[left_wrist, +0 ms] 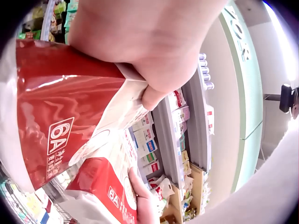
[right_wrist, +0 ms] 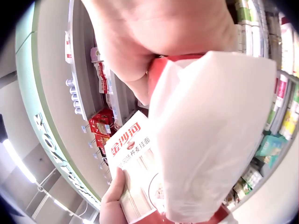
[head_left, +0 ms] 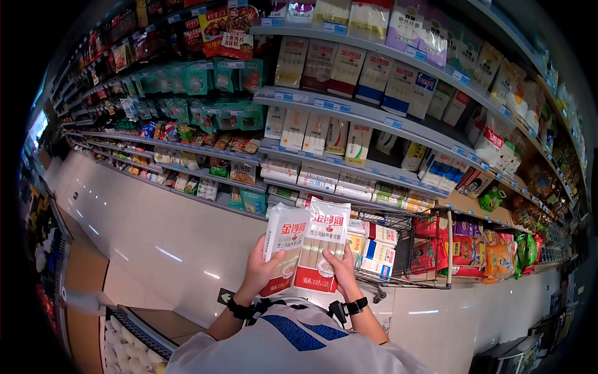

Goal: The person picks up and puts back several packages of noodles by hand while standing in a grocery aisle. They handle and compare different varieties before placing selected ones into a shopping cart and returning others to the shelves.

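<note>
In the head view my left hand [head_left: 257, 272] grips a pack of dried noodles [head_left: 274, 252], white with a red base and tilted a little to the left. My right hand [head_left: 344, 273] holds a second, matching noodle pack [head_left: 322, 240] beside it, thumb across the front. The two packs overlap slightly at their inner edges. Close up in the left wrist view, the left pack's red base [left_wrist: 65, 102] bears a "6A" mark. The right wrist view shows the white back of the right pack [right_wrist: 210, 135], with the left pack's printed front [right_wrist: 135, 158] behind it.
A wire shopping cart [head_left: 450, 249] stands ahead to the right, with several noodle packs [head_left: 379, 250] in it. Shelves [head_left: 374, 109] of noodle packs rise in front. Bright bags [head_left: 464, 249] sit low at the right. Pale tiled floor [head_left: 162, 230] runs along the left shelves.
</note>
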A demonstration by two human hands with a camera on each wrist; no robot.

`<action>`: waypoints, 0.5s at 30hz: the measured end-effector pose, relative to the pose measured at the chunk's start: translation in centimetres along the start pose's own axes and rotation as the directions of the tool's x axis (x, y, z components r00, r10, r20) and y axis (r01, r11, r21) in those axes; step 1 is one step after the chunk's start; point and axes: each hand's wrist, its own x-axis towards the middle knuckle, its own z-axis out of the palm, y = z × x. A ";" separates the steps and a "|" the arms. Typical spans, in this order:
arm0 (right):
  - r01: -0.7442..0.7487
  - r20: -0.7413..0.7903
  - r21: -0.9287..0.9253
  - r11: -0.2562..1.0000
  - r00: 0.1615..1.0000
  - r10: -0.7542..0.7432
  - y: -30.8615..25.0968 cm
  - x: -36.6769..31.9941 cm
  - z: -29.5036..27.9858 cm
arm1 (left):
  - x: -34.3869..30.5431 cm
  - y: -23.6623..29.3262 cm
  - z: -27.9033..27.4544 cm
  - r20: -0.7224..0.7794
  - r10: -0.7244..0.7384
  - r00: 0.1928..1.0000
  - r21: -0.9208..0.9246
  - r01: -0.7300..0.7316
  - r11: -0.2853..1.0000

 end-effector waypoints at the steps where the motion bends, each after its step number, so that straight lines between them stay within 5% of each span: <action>1: 0.007 0.006 -0.013 1.000 1.000 -0.007 0.4 1.0 1.4 | 0.6 0.3 -1.6 -0.001 -0.017 1.000 0.069 0.017 0.997; 8: -0.093 0.038 -0.159 0.983 0.994 0.100 4.8 8.4 10.3 | 3.7 -0.6 -13.9 -0.025 -0.064 0.998 0.174 0.067 0.982; 15: 0.072 0.118 -0.274 0.959 0.992 -0.041 3.5 16.2 16.6 | 4.5 -1.6 -21.2 -0.135 -0.150 0.979 0.143 0.169 0.975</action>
